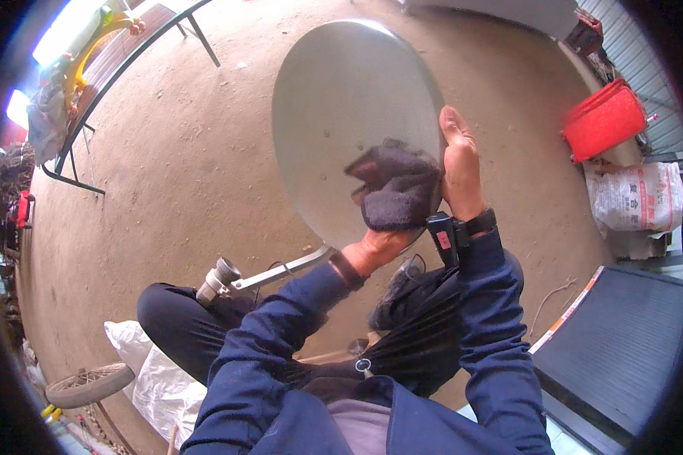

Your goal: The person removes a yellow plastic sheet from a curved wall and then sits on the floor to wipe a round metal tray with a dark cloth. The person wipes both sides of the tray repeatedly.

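Note:
A grey oval satellite dish (341, 96) stands tilted in front of me, its broad face turned up to the camera. My right hand (461, 165) grips its right rim, thumb up along the edge. A dark cloth (401, 185) lies bunched against the lower right of the face, held by my left hand (378, 247); the cloth hides most of those fingers. From the dish's lower edge a metal feed arm (290, 266) runs left to an LNB (219, 278) by my left knee. A few small dark spots mark the face.
Upper left stands a metal-legged table (131, 51) with bags on it. On the right are a red suitcase (606, 120), a printed white sack (634, 196) and a dark ribbed panel (620, 341). A spoked wheel (90, 385) and white sacking (168, 392) lie lower left.

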Demonstrator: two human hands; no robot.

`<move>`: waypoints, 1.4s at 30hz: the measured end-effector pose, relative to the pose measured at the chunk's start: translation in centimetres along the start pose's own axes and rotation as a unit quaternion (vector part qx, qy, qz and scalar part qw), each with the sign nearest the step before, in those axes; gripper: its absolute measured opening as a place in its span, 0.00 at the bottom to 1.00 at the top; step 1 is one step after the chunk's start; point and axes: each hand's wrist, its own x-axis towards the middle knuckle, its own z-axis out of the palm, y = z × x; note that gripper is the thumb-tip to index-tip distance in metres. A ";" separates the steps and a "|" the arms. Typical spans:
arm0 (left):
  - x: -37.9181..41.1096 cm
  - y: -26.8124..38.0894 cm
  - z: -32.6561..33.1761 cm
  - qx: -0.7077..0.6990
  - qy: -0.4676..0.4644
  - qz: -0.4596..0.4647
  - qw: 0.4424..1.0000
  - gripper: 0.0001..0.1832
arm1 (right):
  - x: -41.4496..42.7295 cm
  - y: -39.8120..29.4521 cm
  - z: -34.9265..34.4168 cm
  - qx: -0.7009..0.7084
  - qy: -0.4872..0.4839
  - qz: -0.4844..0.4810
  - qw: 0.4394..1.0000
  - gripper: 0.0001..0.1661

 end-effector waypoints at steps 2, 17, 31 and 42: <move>0.3 0.8 -0.4 -0.004 0.057 0.004 0.998 0.18 | 0.2 0.5 0.1 0.032 -0.019 0.006 0.999 0.20; -2.0 3.6 -1.9 0.039 0.036 -0.010 0.999 0.18 | 0.3 0.1 0.2 0.015 0.050 0.009 0.999 0.21; 0.3 -1.1 0.0 0.244 0.062 0.073 0.965 0.21 | -0.6 0.2 1.1 -0.001 0.021 -0.047 0.999 0.21; -1.1 1.6 -0.6 0.101 0.012 0.007 0.995 0.23 | -1.0 -0.7 1.6 -0.036 0.005 -0.043 0.998 0.18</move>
